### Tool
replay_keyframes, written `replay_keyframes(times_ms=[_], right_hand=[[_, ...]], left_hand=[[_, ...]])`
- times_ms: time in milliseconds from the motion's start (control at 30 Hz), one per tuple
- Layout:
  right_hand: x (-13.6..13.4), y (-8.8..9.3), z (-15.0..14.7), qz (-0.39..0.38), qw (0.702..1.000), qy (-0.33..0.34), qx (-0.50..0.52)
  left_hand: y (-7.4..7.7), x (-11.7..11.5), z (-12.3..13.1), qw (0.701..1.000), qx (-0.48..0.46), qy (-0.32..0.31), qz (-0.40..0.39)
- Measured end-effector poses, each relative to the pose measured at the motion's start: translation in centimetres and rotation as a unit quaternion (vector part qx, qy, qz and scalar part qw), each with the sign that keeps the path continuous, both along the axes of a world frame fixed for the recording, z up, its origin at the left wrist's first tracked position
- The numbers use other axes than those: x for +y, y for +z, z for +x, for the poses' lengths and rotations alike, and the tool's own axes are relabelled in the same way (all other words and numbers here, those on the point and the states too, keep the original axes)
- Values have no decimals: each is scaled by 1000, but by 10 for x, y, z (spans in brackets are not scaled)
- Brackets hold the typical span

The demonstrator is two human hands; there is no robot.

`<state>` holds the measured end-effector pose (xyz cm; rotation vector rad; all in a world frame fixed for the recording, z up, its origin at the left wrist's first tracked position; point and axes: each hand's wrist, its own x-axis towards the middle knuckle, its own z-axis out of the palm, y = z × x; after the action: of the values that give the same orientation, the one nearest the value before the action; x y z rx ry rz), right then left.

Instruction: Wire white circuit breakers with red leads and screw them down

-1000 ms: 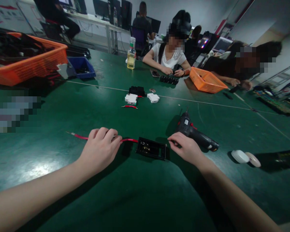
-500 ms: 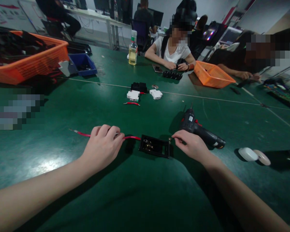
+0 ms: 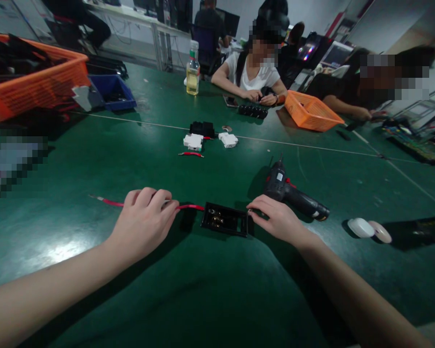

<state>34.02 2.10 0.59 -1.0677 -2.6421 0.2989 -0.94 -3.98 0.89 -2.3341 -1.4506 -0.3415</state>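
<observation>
A red cable runs from under my left hand, whose fingers are closed round it, to the left end of a small black tray. Brass-coloured metal parts lie inside that tray. At its right end, my right hand pinches a small metallic piece, too small to make out. Just behind my right hand a black cordless screwdriver rests on the green table.
Farther back are white modules, a black block and a short red wire. Orange baskets, a blue bin and a bottle stand beyond. A white round object is at right. People sit across the table.
The whole view has shifted slightly, so most things appear farther left. My right fingertips are now closer to the tray's right end, and the small metallic piece is less visible.
</observation>
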Motion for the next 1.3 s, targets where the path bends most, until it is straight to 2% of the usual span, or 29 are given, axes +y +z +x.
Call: replay_keyframes(times_ms=[200,333,533,800,1033,1300], right_hand=[[1,-1,1,-37,998,-33,31],[3,-4,1,-55,996,-23,64],[4,-6,0,-92,991,-21,92],[6,-7,-3,-132,982,-49,125],[7,-8,-3,-128,981,-34,144],[6,-13,-1,-78,987,-38,135]], left_hand=[[-1,1,-1,1000,-14,-5,-4],[-2,1,-2,999,-39,-8,-6],[-3,1,-4,1000,5,-4,4],[-7,3,-5,1000,5,-10,19],[-3,1,-3,1000,10,-11,24],[0,0,-1,1000,14,-8,19]])
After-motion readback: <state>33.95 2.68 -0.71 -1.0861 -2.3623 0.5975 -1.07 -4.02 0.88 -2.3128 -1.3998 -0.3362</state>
